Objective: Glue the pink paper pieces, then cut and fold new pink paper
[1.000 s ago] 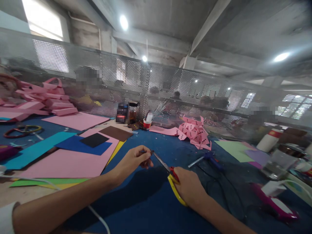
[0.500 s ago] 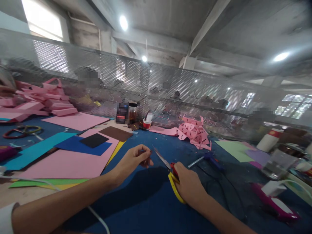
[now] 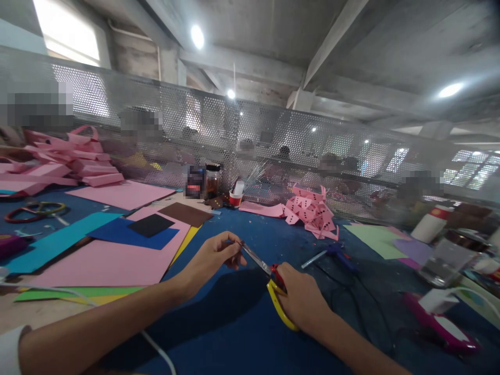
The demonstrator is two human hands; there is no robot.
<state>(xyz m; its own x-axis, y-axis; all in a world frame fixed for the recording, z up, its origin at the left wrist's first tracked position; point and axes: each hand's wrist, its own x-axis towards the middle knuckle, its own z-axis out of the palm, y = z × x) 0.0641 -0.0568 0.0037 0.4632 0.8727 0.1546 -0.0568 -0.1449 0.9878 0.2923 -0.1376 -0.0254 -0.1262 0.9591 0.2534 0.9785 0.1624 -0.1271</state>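
My right hand (image 3: 302,297) grips a pair of scissors (image 3: 255,258) with red and yellow handles. The blades point up and to the left, and their tips lie right at the fingertips of my left hand (image 3: 221,252). The fingers of that hand are pinched together above the blue tabletop (image 3: 219,333); whatever they hold is too small or hidden to make out. To its left lie sheets of coloured paper, among them a pink sheet (image 3: 117,263), a blue sheet (image 3: 117,233) and a black piece (image 3: 151,225).
Spotted pink paper strips (image 3: 310,211) are heaped ahead, with more pink strips (image 3: 86,156) at far left. On the right are a blue glue gun (image 3: 341,256) with a cable, a clear jar (image 3: 449,260) and a magenta device (image 3: 441,323). A perforated metal screen (image 3: 219,125) stands behind.
The scissors have tilted slightly and their blades have come closer together, with the tips now at my left fingertips. My left hand has hardly moved.
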